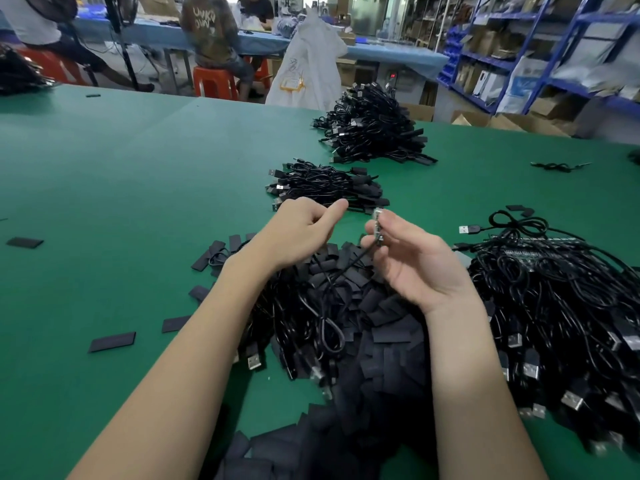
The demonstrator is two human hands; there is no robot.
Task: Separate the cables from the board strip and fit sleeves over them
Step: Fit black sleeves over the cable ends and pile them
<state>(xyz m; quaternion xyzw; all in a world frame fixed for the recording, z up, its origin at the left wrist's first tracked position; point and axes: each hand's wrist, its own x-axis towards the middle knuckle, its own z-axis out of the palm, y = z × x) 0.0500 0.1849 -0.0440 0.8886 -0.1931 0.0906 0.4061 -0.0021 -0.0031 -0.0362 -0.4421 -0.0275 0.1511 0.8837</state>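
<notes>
Two hands work above the sleeve pile [381, 306], the loose heap of flat black sleeves on the green table [121, 174]. Right hand [412, 261]: fingers [372, 242] and thumb pinch a small circuit board [377, 225] held upright above the pile; its black cable [349, 268] hangs down onto the pile. Left hand [304, 230]: fingers curled, thumb extended toward the board; contents cannot be determined. Right of the pile lies a cable bundle [561, 299] still on its board strip [519, 252]. Beyond the pile sit two heaps of cables: near heap [325, 187], far heap [374, 128].
</notes>
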